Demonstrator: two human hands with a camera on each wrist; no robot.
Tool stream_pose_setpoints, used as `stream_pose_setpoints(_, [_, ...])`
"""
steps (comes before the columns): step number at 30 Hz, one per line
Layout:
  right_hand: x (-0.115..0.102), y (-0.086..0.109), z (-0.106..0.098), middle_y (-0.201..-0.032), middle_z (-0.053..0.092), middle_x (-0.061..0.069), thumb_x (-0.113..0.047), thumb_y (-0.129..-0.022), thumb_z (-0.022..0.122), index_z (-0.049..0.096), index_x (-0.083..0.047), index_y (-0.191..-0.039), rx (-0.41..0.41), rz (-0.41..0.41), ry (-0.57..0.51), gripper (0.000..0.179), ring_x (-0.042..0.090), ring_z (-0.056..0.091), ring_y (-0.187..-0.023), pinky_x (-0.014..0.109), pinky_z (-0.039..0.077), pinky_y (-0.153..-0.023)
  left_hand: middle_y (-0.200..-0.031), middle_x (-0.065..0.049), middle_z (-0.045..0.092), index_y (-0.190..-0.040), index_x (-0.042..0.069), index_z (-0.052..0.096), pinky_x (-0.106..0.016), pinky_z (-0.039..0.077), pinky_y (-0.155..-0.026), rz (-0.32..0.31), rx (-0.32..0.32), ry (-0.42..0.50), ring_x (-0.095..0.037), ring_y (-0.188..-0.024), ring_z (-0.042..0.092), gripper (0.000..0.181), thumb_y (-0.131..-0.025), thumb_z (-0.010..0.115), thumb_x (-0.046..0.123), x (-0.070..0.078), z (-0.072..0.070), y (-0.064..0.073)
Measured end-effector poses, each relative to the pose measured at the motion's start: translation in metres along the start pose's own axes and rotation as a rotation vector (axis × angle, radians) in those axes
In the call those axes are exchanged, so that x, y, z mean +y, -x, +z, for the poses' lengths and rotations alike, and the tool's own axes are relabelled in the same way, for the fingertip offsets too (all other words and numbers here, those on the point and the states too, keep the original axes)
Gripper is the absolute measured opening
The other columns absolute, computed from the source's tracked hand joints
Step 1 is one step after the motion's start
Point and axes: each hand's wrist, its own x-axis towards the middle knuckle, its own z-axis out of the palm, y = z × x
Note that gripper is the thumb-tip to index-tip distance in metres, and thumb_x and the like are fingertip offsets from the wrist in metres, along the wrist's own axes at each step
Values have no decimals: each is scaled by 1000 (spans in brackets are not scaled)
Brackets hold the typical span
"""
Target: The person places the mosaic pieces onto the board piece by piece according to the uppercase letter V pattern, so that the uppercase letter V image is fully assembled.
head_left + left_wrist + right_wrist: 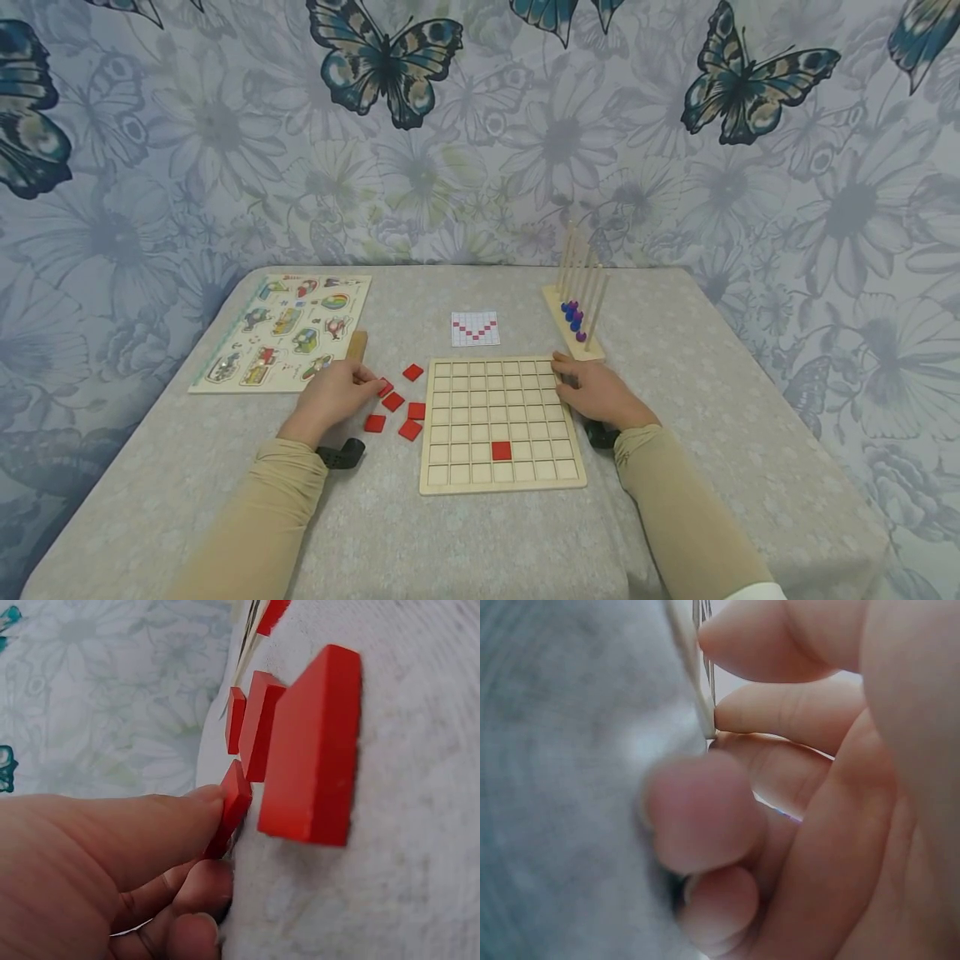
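Between thumb and fingers, my left hand [334, 398] pinches a small red square tile [237, 793] low over the tablecloth. Several other red tiles [409, 429] lie loose beside it, left of a pale wooden grid board [502, 490]. One red tile [501, 451] sits in a lower middle cell of that board. With bent fingers and thumb, my right hand [596, 390] holds the board's right edge near its far corner. The right wrist view shows those fingertips [705, 810] close up and blurred, with only a sliver of the board's edge.
Behind the board lies a small card [476, 329] with a red V-shaped pattern on a grid. A peg stand [592, 346] with purple and blue beads stands at the far right. The picture puzzle board [240, 333] lies at the far left, a wooden strip [360, 344] beside it.
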Motion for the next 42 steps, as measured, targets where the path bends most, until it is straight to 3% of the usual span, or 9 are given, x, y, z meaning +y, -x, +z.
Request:
stream_pose_setpoints(13, [-2,0,-1,-165,35,7,-23,-104,57,45,-6,-154,-7,2,9,55,33,35,-151,51,37,-117,-101,-9,70,-109,10,71,-33,45,-66,36,63,49,-22,-79,58,21,-102,62,28,5,-6,3])
stream_pose_setpoints(29, [-1,0,-1,-165,36,6,-23,-104,56,45,-6,-155,-5,6,18,55,33,37,-150,51,39,-116,-104,-9,70,-111,12,71,-33,47,-65,28,103,71,-22,-80,60,23,-101,65,31,6,-6,1])
stream_pose_setpoints(42, [1,-1,-1,-165,36,7,-25,-104,56,45,-7,-154,-4,-2,29,55,34,36,-150,53,35,-118,-102,-6,72,-108,14,73,-34,50,-72,121,45,146,-22,-87,64,19,-100,67,31,21,-2,11])
